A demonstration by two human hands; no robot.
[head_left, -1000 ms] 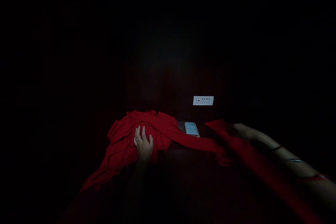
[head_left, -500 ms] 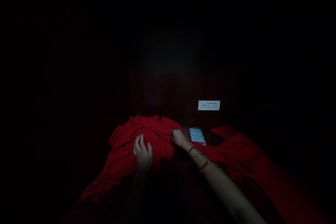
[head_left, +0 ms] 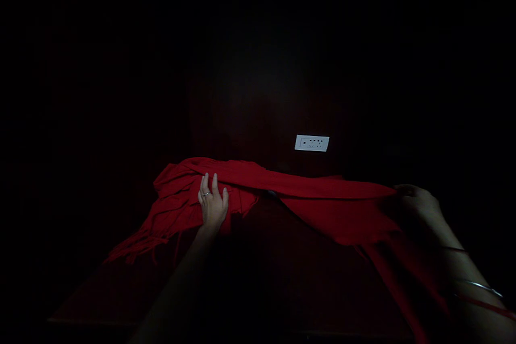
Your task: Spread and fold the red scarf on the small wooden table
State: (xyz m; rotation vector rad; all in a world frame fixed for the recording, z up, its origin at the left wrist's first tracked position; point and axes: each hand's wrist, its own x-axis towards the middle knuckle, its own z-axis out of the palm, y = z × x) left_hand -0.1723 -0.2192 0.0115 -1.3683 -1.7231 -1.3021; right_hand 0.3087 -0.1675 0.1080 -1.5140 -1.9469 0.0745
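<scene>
A red fringed scarf (head_left: 314, 185) stretches across the dark table from left to right. Its left part lies bunched in folds, with fringe trailing toward the front left. My left hand (head_left: 213, 203), a ring on one finger, rests on that bunched part with its fingers spread. At the far right, my right hand (head_left: 421, 201) grips the scarf's edge in closed fingers and holds it out taut. Below the right hand, more of the red cloth hangs down toward the table's front edge, dim and partly lost in shadow.
A white wall socket panel (head_left: 312, 143) is set in the dark wall behind the scarf. The dark table (head_left: 282, 274) has its front edge low in the view. Everything toward the sides is too dark to make out.
My right hand has moved far to the right, drawing a length of scarf out with it. The scarf now covers the lit phone. My left hand stays on the bunched cloth.
</scene>
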